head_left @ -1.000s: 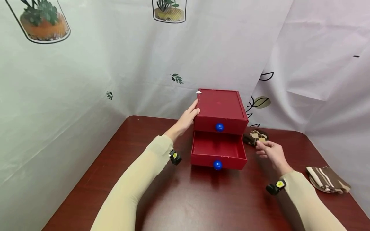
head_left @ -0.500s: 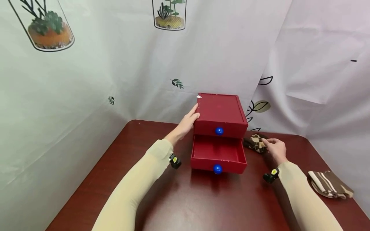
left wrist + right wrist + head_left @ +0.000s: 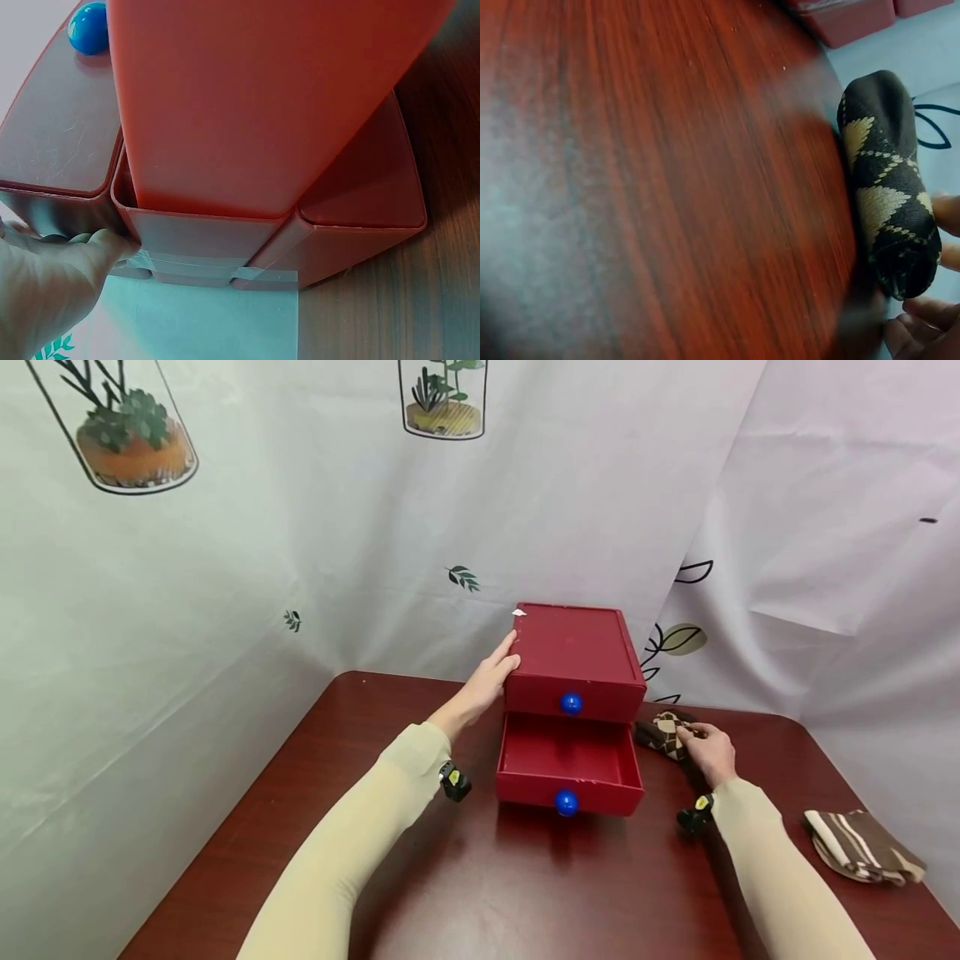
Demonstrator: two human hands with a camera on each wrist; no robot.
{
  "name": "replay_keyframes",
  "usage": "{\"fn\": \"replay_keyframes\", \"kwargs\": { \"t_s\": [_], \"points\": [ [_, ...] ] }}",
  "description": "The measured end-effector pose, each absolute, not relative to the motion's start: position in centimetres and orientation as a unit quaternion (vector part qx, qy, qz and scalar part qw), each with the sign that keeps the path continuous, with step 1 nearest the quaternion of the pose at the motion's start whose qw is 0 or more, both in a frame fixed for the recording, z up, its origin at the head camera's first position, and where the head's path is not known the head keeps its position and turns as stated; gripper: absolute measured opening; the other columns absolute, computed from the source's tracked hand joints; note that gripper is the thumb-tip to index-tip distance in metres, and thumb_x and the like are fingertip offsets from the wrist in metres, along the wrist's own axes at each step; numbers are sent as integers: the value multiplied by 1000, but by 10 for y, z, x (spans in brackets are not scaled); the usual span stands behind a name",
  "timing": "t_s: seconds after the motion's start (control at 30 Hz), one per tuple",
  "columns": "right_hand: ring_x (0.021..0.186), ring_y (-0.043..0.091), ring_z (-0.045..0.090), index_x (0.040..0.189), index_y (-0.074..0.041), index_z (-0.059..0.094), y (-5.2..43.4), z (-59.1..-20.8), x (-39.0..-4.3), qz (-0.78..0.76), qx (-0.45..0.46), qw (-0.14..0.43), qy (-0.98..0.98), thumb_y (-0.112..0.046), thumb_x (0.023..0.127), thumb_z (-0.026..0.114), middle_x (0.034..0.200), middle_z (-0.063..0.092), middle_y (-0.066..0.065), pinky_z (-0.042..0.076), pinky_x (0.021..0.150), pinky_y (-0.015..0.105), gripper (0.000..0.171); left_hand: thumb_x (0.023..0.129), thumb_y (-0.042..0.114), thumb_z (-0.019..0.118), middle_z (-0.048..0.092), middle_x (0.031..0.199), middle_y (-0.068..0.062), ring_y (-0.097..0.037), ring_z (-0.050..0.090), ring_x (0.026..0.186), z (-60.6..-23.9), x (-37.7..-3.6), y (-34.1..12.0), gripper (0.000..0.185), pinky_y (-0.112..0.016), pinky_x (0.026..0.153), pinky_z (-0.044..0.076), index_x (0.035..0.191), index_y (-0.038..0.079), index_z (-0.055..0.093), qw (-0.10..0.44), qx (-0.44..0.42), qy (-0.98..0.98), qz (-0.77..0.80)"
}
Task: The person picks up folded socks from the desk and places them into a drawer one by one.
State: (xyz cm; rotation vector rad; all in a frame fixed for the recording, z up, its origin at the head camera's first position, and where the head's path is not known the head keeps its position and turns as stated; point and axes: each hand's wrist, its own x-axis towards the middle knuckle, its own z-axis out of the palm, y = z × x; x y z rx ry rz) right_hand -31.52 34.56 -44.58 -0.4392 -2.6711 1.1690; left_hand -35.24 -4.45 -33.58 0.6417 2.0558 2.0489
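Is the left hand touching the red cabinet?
Touching: the head view shows the left hand lying against the upper left edge of the red cabinet.

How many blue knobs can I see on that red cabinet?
2. The upper knob is on the closed top drawer; the lower knob is on the front of the pulled-out drawer beneath it. Another might be hidden below that.

On the bench, we have the cabinet right of our left hand; the rolled cloth lies just left of our right hand (beside the cabinet), the folded cloth to that hand's right, nearer us.
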Motion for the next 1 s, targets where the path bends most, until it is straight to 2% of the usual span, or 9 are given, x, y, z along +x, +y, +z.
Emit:
{"fn": "replay_keyframes", "kwargs": {
  "t_s": [0.1,0.33,0.43,0.6,0.63,0.73,0.8,0.87,1.0],
  "points": [
    [119,48,35,130,6,47,347,-446,-318,377,-132,82,-913,-39,93,49,130,42,32,25,99,54,58,97,26,40,29,148,-5,-24,48,118,-337,-353,-44,58,-42,93,43,150,24,17,84,214,690,686],
    [116,56,22,134,-2,45,349,-446,-320,368,-149,42,-917,-42,89,55,136,36,30,15,87,69,61,97,27,39,26,149,-5,-25,46,120,-339,-354,-42,58,-42,94,42,150,26,16,94,221,686,687],
    [120,56,19,134,-3,47,345,-445,-322,381,-141,33,-913,-39,88,59,135,37,28,9,88,72,60,98,27,40,26,149,-4,-24,45,121,-337,-354,-44,57,-42,95,40,150,27,16,92,219,687,687],
    [122,50,29,130,-4,49,335,-443,-325,403,-112,31,-908,-29,87,63,130,43,26,2,91,73,52,98,26,40,25,150,-4,-25,43,122,-334,-354,-48,57,-43,96,39,150,26,17,87,216,685,690],
    [120,48,33,128,-3,49,333,-443,-325,404,-106,34,-908,-26,87,63,129,44,26,4,92,73,50,98,26,40,25,150,-4,-25,43,122,-334,-354,-48,57,-43,96,40,150,26,17,86,217,685,690],
    [107,41,45,124,-1,51,330,-443,-324,404,-82,50,-910,-18,85,65,124,48,26,25,93,60,45,98,26,40,26,149,-5,-24,44,122,-334,-355,-48,57,-42,96,40,150,27,17,84,218,687,688],
    [99,37,48,121,1,52,329,-444,-322,400,-72,65,-911,-15,84,67,120,51,26,39,83,47,43,98,25,40,26,149,-5,-24,44,121,-334,-355,-47,57,-41,95,40,150,26,18,81,218,686,689],
    [93,34,50,119,3,54,329,-445,-319,396,-65,78,-913,-15,83,68,116,52,26,43,71,38,42,98,25,41,27,149,-5,-24,45,120,-335,-354,-47,57,-41,95,41,150,26,18,80,217,686,690],
    [95,34,50,118,2,56,332,-446,-312,393,-67,92,-913,-15,83,69,117,52,25,41,74,37,41,97,25,41,26,149,-5,-24,45,121,-336,-354,-46,57,-41,95,41,150,26,18,82,217,685,691]
  ]
}}
